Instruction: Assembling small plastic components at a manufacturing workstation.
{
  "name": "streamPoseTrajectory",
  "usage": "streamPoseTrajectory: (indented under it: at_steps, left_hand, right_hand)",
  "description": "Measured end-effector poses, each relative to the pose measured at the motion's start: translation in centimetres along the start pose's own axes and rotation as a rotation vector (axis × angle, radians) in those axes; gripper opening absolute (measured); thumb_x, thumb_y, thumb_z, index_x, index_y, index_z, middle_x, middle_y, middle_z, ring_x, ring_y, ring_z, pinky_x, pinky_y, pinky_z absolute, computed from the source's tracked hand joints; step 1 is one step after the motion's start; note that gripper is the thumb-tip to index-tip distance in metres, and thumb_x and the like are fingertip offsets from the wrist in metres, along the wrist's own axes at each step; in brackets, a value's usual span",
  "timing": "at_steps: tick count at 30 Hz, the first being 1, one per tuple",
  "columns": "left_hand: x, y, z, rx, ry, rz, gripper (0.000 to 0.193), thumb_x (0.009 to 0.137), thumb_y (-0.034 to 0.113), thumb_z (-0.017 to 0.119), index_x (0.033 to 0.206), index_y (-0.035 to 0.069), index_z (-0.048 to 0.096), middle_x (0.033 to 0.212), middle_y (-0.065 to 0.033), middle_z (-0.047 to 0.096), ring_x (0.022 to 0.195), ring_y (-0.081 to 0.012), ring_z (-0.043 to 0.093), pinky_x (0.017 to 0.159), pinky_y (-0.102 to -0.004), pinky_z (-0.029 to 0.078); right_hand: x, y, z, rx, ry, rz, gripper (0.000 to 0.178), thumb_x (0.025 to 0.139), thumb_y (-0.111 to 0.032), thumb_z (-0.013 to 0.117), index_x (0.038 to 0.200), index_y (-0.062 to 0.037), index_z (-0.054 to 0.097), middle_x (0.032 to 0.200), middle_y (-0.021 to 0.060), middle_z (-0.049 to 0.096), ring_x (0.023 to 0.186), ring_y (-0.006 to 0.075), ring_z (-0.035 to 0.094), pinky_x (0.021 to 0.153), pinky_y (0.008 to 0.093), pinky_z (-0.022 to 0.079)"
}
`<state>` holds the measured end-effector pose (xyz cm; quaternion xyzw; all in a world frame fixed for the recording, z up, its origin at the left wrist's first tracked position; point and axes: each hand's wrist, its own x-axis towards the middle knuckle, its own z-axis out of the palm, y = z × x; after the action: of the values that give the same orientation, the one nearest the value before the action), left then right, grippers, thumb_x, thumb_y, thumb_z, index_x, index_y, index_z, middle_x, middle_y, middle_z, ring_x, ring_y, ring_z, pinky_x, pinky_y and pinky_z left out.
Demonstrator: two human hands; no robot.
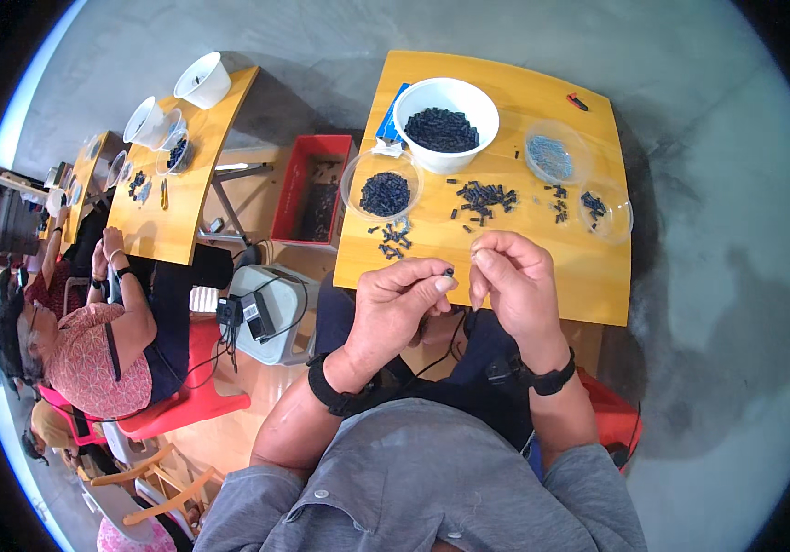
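Over the near edge of the yellow table (542,299), my left hand (397,302) pinches a small black cylindrical piece (448,272) between thumb and forefinger. Close beside it, the fingertips of my right hand (516,281) are pressed together; whatever they may hold is too small to name. Beyond the hands lies a loose pile of short black pieces (485,197). A clear tub of dark pieces (384,195) stands to the left, with several small dark parts (395,241) scattered in front. A white bowl (447,162) of black pieces stands farther back.
Right of the bowl are a clear tub of thin silvery pins (551,158) and a tilted clear tub (617,221). A red-and-black tool (578,103) lies far right. A red crate (289,189) and grey stool (271,336) stand left. Another person (105,354) sits at a neighbouring table (160,235).
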<state>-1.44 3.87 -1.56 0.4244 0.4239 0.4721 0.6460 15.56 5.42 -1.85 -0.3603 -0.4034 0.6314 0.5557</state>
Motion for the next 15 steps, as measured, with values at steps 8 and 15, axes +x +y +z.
streamPoseTrajectory:
  at_steps: [8, 15]
  left_hand:
    - [-2.3, 1.2, 0.6, 0.060, -0.041, 0.050, 0.011, 0.086, 0.003, 0.064, 0.096, -0.001, 0.067, 0.077, -0.0036, 0.067, 0.065, -0.0068, 0.061, 0.057, -0.0193, 0.051]
    - [-3.5, 1.3, 0.3, 0.071, -0.048, 0.055, 0.010, 0.086, 0.005, 0.065, 0.094, -0.001, 0.068, 0.072, -0.0022, 0.066, 0.062, -0.0051, 0.060, 0.054, -0.0179, 0.050]
  right_hand:
    - [-3.2, -2.1, 2.5, -0.146, -0.081, -0.054, 0.010, 0.092, -0.004, 0.053, 0.088, 0.0023, 0.060, 0.067, -0.0014, 0.055, 0.054, 0.0023, 0.048, 0.048, 0.0177, 0.040]
    - [-4.2, -1.9, 2.8, -0.304, -0.131, -0.102, 0.008, 0.091, -0.002, 0.054, 0.089, 0.0013, 0.060, 0.074, -0.0004, 0.055, 0.055, 0.0027, 0.048, 0.049, 0.0180, 0.039]
